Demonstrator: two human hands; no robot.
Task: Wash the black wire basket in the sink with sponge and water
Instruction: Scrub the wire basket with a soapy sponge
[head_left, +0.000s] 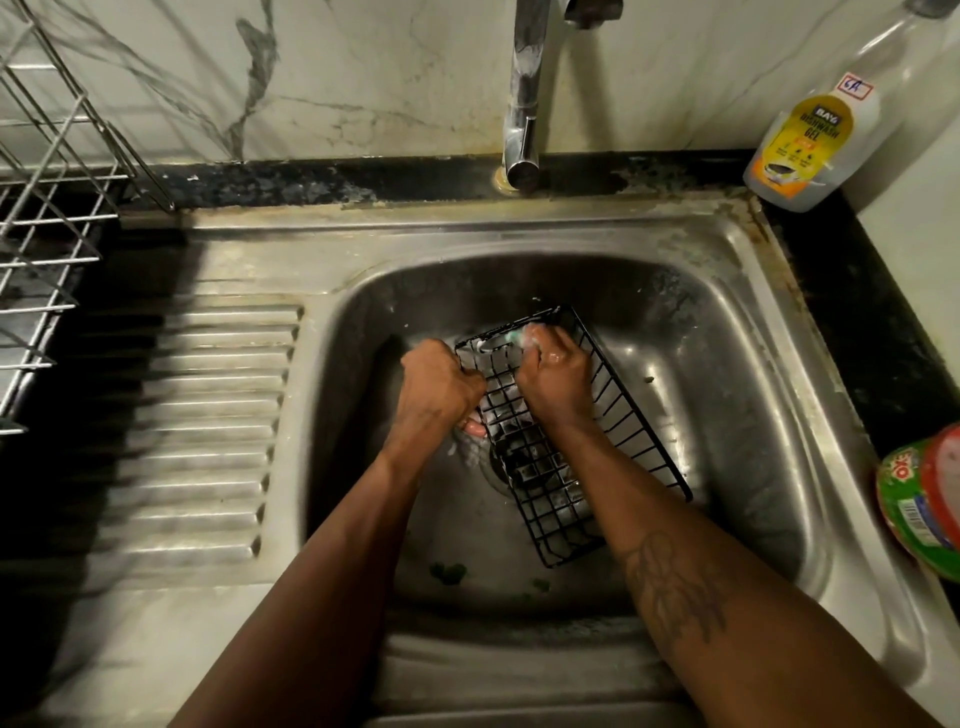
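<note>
Your right hand (556, 382) mostly hides the foamy sponge (523, 336) it clutches; your left hand (441, 387) grips the rim of the oblong black wire basket (566, 483) in the sink (727, 338).

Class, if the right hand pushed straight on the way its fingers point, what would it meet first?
Probably the far end wall of the black wire basket, just past the sponge the right hand grips; depth is hard to judge.
</note>
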